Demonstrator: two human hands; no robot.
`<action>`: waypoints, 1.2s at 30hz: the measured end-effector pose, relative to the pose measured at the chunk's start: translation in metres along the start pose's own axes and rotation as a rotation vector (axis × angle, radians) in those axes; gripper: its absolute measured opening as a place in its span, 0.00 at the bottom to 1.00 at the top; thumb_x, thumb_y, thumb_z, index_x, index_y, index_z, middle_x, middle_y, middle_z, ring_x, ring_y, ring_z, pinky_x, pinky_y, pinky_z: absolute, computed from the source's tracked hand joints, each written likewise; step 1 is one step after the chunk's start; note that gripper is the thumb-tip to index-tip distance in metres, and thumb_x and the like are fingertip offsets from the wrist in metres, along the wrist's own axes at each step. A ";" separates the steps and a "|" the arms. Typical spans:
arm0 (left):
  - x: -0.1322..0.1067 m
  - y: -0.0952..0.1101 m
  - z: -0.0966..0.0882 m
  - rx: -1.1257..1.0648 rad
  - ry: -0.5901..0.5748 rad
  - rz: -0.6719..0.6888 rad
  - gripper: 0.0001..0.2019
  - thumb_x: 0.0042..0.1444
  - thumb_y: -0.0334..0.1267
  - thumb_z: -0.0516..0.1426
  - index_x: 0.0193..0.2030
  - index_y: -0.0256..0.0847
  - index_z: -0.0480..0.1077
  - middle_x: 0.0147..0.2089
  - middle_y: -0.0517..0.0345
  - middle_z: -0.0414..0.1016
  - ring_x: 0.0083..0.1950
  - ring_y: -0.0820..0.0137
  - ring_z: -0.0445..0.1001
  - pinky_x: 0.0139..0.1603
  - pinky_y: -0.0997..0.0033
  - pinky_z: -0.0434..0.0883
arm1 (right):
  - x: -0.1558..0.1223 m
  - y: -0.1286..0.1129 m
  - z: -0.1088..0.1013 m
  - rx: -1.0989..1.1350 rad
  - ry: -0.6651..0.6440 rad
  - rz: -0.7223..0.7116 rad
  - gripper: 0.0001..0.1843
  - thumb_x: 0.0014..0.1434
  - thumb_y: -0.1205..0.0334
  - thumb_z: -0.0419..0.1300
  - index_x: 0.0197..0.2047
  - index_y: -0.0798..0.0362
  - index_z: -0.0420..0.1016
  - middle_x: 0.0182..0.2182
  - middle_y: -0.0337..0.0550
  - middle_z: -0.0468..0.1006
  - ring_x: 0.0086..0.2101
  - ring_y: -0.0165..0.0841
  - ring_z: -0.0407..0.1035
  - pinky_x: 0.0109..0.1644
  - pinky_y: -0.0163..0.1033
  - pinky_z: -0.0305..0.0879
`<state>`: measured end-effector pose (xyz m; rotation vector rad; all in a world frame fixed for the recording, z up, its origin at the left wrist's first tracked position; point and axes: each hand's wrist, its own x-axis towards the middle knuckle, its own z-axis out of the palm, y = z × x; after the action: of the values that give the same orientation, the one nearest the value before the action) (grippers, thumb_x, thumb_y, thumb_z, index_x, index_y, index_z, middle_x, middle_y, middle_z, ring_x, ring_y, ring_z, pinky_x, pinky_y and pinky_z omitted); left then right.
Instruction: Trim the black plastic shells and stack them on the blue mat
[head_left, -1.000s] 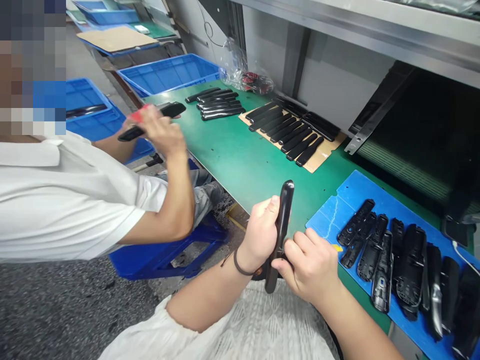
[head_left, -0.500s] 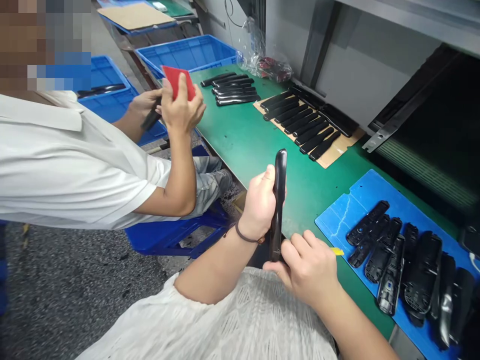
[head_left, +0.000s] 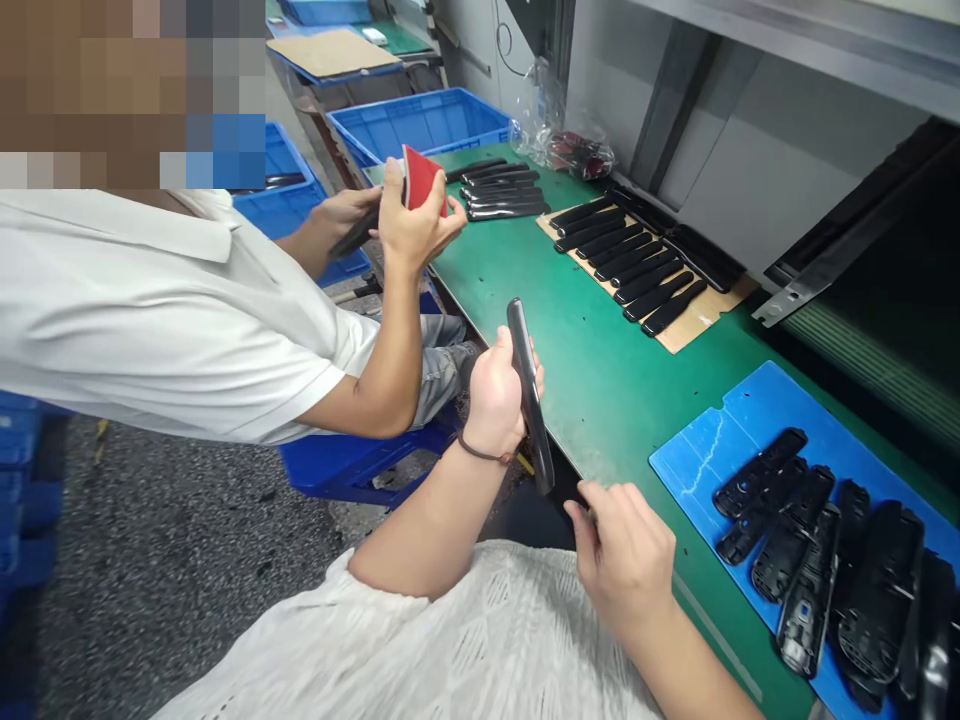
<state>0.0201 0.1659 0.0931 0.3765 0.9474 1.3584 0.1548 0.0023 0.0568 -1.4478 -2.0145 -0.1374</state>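
Head view: the left hand [head_left: 496,390] grips the tilted black part [head_left: 529,400] near the edge of the green table [head_left: 600,390]. The right hand [head_left: 630,545] is curled near its lower end; whether pinching, cannot tell. Ahead, tabletop extends to the cardboard [head_left: 679,335].

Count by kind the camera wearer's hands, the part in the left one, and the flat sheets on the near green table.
Left hand and right hand: 2
Black part: 1
Blue sheet and brown sheet: 2
Total: 5
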 end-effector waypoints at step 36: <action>-0.039 -0.026 -0.021 0.969 -0.825 1.271 0.16 0.68 0.35 0.46 0.26 0.44 0.57 0.21 0.61 0.56 0.23 0.68 0.53 0.31 0.62 0.52 | 0.014 0.016 -0.069 0.267 -0.195 0.014 0.12 0.73 0.70 0.46 0.46 0.53 0.70 0.30 0.40 0.68 0.30 0.32 0.59 0.34 0.39 0.55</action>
<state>0.0243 0.1174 0.0754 2.3712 0.5279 1.4366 0.1963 -0.0104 0.1144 -1.3463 -2.0833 0.2791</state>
